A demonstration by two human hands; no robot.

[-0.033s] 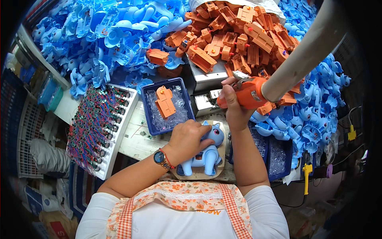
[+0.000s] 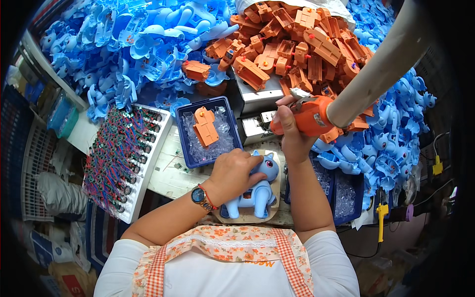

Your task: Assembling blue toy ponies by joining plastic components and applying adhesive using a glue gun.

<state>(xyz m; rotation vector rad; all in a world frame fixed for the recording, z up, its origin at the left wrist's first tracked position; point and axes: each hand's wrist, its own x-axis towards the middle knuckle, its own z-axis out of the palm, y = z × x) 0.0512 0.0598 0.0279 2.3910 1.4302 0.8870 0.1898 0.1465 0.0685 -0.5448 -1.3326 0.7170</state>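
Note:
A light-blue toy pony (image 2: 261, 197) lies on a pale wooden board (image 2: 275, 208) in front of me, with a small opening in its belly. My left hand (image 2: 231, 171), a watch on its wrist, has thumb and fingers closed about the pony's neck, below the head. Raised above and to the right, my right hand (image 2: 292, 131) grips an orange hand-held power tool (image 2: 312, 115). A thick pale tube (image 2: 383, 62) runs from that tool to the upper right. The tool's working tip cannot be made out.
A blue tray (image 2: 185, 159) of small clear parts bears an orange casing (image 2: 205, 126). White foam (image 2: 152, 166) at left holds wired circuit boards. Behind lie heaps of blue shells (image 2: 148, 39) and orange casings (image 2: 297, 49). More blue trays (image 2: 346, 195) stand at right.

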